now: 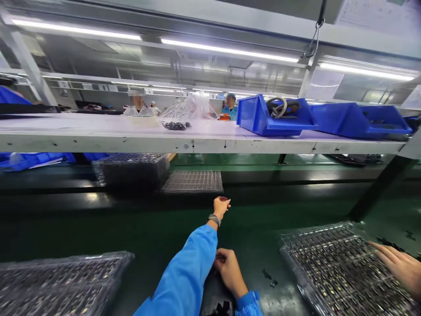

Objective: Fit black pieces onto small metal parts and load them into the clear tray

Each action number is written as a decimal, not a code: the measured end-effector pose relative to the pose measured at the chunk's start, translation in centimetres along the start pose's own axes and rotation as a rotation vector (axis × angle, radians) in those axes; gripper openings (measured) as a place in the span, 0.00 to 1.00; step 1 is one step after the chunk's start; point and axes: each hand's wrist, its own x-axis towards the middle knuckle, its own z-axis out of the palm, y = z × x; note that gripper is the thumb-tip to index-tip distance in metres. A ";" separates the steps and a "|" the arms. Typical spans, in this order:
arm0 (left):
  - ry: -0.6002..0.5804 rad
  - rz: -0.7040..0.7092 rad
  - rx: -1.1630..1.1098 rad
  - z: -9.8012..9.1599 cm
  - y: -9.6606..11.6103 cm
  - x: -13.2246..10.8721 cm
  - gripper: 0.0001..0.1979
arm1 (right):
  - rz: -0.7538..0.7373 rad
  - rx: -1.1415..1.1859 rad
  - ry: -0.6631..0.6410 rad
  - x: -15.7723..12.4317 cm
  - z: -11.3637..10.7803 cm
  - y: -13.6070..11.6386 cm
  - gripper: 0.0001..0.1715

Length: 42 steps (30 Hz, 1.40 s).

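My left hand (221, 207) reaches forward over the green bench, its fingertips pinching a small dark reddish part (224, 199). A watch band (214, 219) circles that wrist. My right hand (229, 271) lies closer to me, fingers curled around something small and dark that is mostly hidden. Below it is a dark heap of black pieces (221, 308). Clear trays of small metallic parts lie on both sides, one at right (342, 274) and one at lower left (62, 285). A co-worker's hand (398, 268) rests at the right tray's edge.
Small black pieces (268, 276) lie on the green bench. Beyond it are a dark stacked tray (131, 171) and a mesh tray (193, 182) under a white shelf (131, 142). The shelf holds blue bins (272, 116) and a clear bag (187, 112). Workers stand far behind.
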 end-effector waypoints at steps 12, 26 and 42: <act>-0.003 -0.063 -0.491 -16.4 -9.6 -17.2 0.27 | 0.027 0.007 -0.020 -0.7 0.8 -1.9 0.32; -0.102 -0.068 -0.341 -15.4 -10.6 -18.4 0.25 | 0.030 -0.009 -0.011 -1.4 0.5 -2.6 0.31; -0.148 -0.045 -0.312 -14.5 -9.6 -19.2 0.24 | 0.047 0.046 0.017 -1.8 0.1 -3.2 0.21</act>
